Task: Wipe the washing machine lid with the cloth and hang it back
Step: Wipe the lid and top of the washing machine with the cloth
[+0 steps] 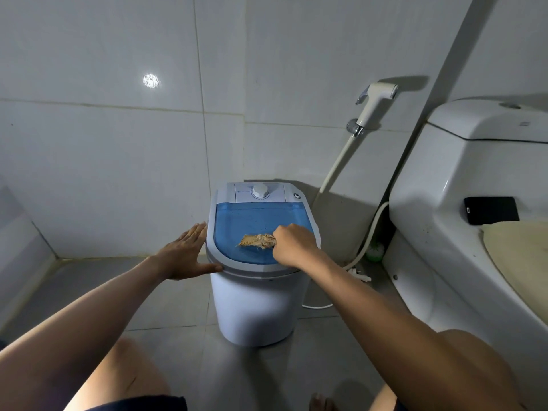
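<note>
A home bathroom: tiled walls, toilet, bidet sprayer, small washing machine.

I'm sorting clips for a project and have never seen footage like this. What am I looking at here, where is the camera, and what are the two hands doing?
There is no robot here. The single picture comes from a wide-angle camera worn on a person's head, looking forward and down, so the two bare arms reaching in from below are the wearer's own. The setting is a tiled bathroom. In the middle stands a small white washing machine with a blue lid and a dial behind it. The right hand grips a tan cloth pressed onto the lid. The left hand lies open and flat against the machine's left rim, apparently steadying it. To the right is a toilet with a dark phone resting on it, and a spray hose hangs on the wall.
</note>
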